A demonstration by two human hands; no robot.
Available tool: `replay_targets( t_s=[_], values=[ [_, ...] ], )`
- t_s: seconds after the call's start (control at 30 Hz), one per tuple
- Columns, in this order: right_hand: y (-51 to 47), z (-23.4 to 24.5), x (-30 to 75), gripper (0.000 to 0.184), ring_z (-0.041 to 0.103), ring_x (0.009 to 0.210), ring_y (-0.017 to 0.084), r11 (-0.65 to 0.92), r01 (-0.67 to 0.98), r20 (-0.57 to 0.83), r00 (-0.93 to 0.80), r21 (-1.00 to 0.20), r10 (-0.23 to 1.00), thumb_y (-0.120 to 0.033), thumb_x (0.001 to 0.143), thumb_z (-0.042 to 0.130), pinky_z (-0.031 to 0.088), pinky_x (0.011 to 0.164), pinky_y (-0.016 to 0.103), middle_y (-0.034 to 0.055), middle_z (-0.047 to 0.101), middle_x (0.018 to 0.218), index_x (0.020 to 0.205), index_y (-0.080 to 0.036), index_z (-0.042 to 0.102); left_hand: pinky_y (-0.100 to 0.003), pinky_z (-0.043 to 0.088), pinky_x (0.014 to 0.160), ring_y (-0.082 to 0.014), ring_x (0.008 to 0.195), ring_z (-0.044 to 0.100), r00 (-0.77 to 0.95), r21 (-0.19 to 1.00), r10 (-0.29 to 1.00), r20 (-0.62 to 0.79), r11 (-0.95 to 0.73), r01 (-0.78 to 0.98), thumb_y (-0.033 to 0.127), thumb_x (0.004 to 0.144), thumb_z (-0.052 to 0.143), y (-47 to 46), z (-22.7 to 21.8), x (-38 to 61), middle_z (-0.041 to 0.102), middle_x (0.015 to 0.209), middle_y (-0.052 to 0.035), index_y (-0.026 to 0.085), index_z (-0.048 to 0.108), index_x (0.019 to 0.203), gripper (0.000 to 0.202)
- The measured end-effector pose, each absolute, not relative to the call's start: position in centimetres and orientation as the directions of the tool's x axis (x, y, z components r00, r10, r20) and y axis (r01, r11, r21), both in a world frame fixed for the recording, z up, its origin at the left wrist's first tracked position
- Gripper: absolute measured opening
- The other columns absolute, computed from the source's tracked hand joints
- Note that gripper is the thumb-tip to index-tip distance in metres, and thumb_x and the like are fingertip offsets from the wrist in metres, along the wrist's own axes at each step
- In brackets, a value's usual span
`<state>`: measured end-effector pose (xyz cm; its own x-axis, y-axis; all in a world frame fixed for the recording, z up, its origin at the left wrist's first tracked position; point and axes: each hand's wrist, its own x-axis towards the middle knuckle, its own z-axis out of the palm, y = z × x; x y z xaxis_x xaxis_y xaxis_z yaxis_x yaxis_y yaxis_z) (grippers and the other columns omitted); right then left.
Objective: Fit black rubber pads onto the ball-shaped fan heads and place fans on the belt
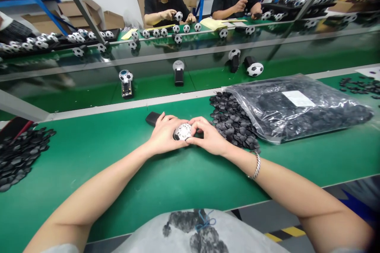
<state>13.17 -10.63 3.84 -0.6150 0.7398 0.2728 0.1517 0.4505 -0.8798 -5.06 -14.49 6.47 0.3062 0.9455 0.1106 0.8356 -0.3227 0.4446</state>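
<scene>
1. black pieces in three heaps on the green desk (178, 182): one left heap (22, 156), one middle heap (233, 122), one far right heap (360, 86); too many in each to count.
2. one clear plastic bag (276, 114) lying to the right, packed with dark contents, with one white label (298, 99) on top and its left end against the middle heap.
3. four ball-topped devices (179, 76) on the green belt (152, 87) beyond the desk: two well apart, two close together towards the right.
4. between desk and belt, one pale metal rail (118, 106); at upper left, one slanting post (80, 4), partly in front of the far row of balls.
5. across the belt, two co-workers (221, 2) in black tops.
6. one black-and-white ball (184, 131) near the middle of the desk, between both hands; one black handle (152, 118) just beyond the left hand (166, 134), any join to the ball hidden.
7. left hand partly closed, curled around the ball's left side.
8. right hand (208, 136) with thumb and forefinger nearly together, touching the ball's right edge; anything pinched between them impossible to tell; one silvery bracelet (257, 166) at that wrist.
</scene>
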Motion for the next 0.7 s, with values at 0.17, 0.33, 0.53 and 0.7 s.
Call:
replay_targets(
  t_s=[0.17, 0.33, 0.53, 0.7],
  values=[
    [-9.7, 4.3, 13.3, 0.032, 0.05, 0.086, 0.017, 0.436, 0.241, 0.218, -0.603, -0.867, 0.767, -0.014, 0.061, 0.076, 0.042, 0.073, 0.027, 0.0012, 0.051, 0.089, 0.075, -0.018, 0.047, -0.051, 0.011, 0.107, -0.0243, 0.107, 0.045, 0.298, 0.466, 0.948, 0.109, -0.314, 0.828, 0.051, 0.062, 0.064, -14.5, 6.4, -5.0, 0.062, 0.105, 0.0006, 0.026, 0.054, 0.112, 0.057],
    [-8.8, 5.2, 15.2, 0.024, 0.051, 0.066, 0.013, 0.514, 0.515, -0.019, -0.719, -0.686, 0.695, -0.02, 0.067, 0.076, 0.039, 0.059, 0.022, -0.0014, 0.053, 0.077, 0.084, -0.018, 0.058, -0.052, 0.007, 0.108, -0.0271, 0.115, 0.041, 0.314, 0.452, 0.943, 0.108, -0.328, 0.83, 0.058, 0.058, 0.065, -14.5, 6.1, -5.1, 0.059, 0.112, -0.0033, 0.024, 0.051, 0.117, 0.069],
    [-8.8, 5.3, 15.6, 0.013, 0.055, 0.071, 0.015, 0.575, 0.629, -0.088, -0.712, -0.523, 0.697, -0.008, 0.073, 0.068, 0.04, 0.064, 0.021, 0.0014, 0.058, 0.076, 0.082, -0.017, 0.064, -0.058, -0.002, 0.107, -0.0312, 0.131, 0.023, 0.404, 0.497, 0.915, 0.015, -0.357, 0.791, 0.051, 0.065, 0.064, -14.6, 7.3, -5.6, 0.054, 0.123, -0.0045, 0.024, 0.049, 0.119, 0.062],
    [-8.7, 5.4, 15.7, 0.013, 0.053, 0.064, 0.013, 0.607, 0.559, -0.017, -0.743, -0.565, 0.669, -0.006, 0.07, 0.07, 0.039, 0.061, 0.022, -0.0005, 0.056, 0.07, 0.072, -0.016, 0.062, -0.063, 0.007, 0.103, -0.0343, 0.135, 0.001, 0.401, 0.589, 0.915, -0.05, -0.297, 0.751, 0.04, 0.066, 0.067, -15.1, 7.6, -5.0, 0.04, 0.137, -0.0077, 0.023, 0.042, 0.125, 0.066]
  ],
)
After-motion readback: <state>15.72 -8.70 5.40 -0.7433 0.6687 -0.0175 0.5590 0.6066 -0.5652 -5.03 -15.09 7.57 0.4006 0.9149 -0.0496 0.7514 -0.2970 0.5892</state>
